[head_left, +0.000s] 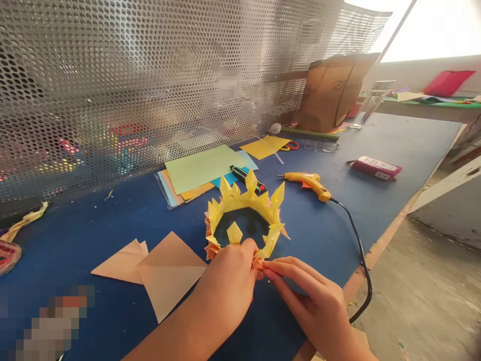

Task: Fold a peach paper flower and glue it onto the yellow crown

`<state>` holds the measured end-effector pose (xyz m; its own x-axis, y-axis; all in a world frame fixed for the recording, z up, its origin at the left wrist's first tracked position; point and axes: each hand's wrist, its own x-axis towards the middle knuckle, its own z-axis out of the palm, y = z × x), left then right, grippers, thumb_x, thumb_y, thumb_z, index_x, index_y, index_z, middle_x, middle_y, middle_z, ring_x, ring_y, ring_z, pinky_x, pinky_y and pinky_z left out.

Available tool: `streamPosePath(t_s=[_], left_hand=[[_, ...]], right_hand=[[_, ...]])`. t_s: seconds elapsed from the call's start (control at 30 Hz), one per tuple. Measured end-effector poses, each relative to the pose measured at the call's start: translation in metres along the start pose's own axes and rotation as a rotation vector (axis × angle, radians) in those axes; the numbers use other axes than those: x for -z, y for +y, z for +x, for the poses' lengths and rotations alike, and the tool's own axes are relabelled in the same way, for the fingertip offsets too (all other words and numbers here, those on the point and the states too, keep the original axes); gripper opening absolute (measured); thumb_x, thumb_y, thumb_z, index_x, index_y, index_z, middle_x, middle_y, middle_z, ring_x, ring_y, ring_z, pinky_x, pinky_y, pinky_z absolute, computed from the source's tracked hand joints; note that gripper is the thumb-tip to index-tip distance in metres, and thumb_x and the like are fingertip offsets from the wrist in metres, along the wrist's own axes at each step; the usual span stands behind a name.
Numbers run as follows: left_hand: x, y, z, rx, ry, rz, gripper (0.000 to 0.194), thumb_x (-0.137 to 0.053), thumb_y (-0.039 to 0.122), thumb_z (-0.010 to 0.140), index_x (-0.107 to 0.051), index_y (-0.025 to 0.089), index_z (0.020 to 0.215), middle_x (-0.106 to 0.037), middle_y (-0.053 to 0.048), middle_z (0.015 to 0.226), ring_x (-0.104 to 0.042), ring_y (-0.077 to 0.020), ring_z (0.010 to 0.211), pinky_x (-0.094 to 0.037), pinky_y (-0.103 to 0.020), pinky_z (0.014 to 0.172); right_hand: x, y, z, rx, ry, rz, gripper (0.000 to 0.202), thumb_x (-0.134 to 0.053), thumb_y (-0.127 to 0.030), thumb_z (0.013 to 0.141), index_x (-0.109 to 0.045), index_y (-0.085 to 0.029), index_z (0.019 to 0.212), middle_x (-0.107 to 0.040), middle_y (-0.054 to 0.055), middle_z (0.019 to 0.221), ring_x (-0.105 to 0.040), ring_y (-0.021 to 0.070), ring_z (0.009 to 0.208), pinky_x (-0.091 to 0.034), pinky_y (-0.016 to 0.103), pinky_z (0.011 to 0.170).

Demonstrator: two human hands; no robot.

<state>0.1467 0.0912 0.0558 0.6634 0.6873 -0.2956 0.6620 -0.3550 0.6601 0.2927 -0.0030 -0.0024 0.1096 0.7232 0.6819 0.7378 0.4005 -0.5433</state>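
Observation:
A folded yellow paper crown (221, 206) with pointed tips and orange paper pieces round its outside stands on the blue table. My left hand (235, 271) is closed on the crown's near rim, its thumb and fingers by an orange folded paper piece (258, 261). From the right, my right hand (313, 296) pinches at the edge of that orange piece, fingertips pressed together. Whether it grips the piece or something tiny beside it is hidden. Left of the crown lie peach paper sheets (171, 273), one partly folded.
A yellow glue gun (306, 183) lies to the right, its black cord running off the table edge. Behind the crown are coloured paper sheets (203, 168) and a dark marker-like tool (240, 173). Farther back are a purple case (377, 167), glasses (321, 146) and a brown paper bag (326, 95).

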Motion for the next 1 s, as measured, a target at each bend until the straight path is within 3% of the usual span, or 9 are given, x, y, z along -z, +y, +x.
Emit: streamPosePath(t_s=[0.4,1.0], left_hand=[[-0.0016,-0.0053,0.0019,-0.033,-0.002,0.002,0.016,-0.051,0.008,0.093,-0.056,0.023,0.091,-0.068,0.001,0.071,-0.070,-0.0166,0.059,-0.040,-0.023,0.054],[-0.0021,-0.0034,0.0016,-0.009,-0.015,-0.035,0.013,-0.052,0.012,0.095,-0.057,0.023,0.090,-0.062,0.003,0.061,-0.071,-0.0181,0.058,-0.043,-0.024,0.055]], right_hand=[[-0.0017,0.0053,-0.0015,0.045,-0.023,-0.023,0.010,-0.063,-0.015,0.098,-0.071,-0.020,0.102,-0.077,0.002,0.090,-0.075,0.0092,0.077,-0.058,0.011,0.075],[-0.0037,0.0054,-0.0060,0.065,-0.014,-0.079,0.011,-0.059,-0.018,0.101,-0.069,-0.019,0.107,-0.077,0.004,0.094,-0.075,0.0090,0.080,-0.058,0.011,0.079]])
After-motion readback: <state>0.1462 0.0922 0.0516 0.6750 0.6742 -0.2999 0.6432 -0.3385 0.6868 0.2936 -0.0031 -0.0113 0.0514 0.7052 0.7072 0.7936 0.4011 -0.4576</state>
